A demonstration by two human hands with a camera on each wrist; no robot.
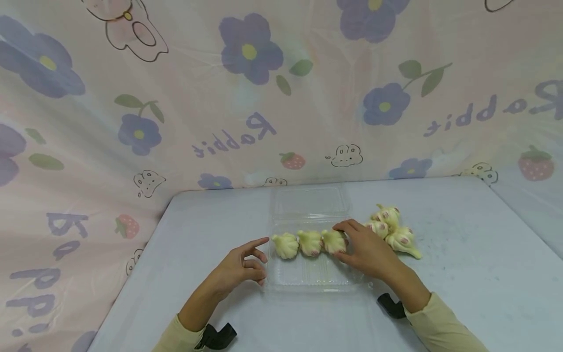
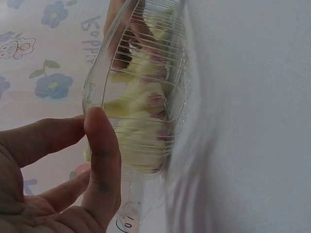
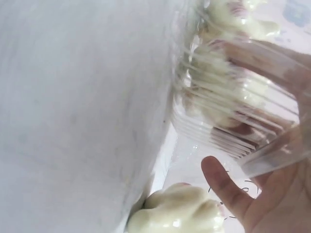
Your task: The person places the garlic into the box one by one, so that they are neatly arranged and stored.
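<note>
the right hand [image 1: 368, 250] curls over the near end of a row, its thumb and a finger pinching a pale garlic bulb [image 1: 333, 242] from both sides inside a clear plastic clamshell box [image 1: 308, 287]. two more garlic bulbs [image 1: 286, 246] sit in that box between the hands, lined up with the held one, the leftmost just beside the left hand [image 1: 239, 268]. that hand is loosely spread, its fingers slightly bent, fingertips at the box's left rim; whether they press it i cannot tell. the open lid [image 1: 310, 203] lies beyond both hands. just past the right hand's knuckles, on its outer side, three loose garlic bulbs [image 1: 401, 239] lie bunched together on the white table [image 1: 479, 239], one partly hidden by the hand. farther ahead of the hands hangs a pink curtain [image 1: 316, 107] with purple flowers, strawberries and rabbits.
</note>
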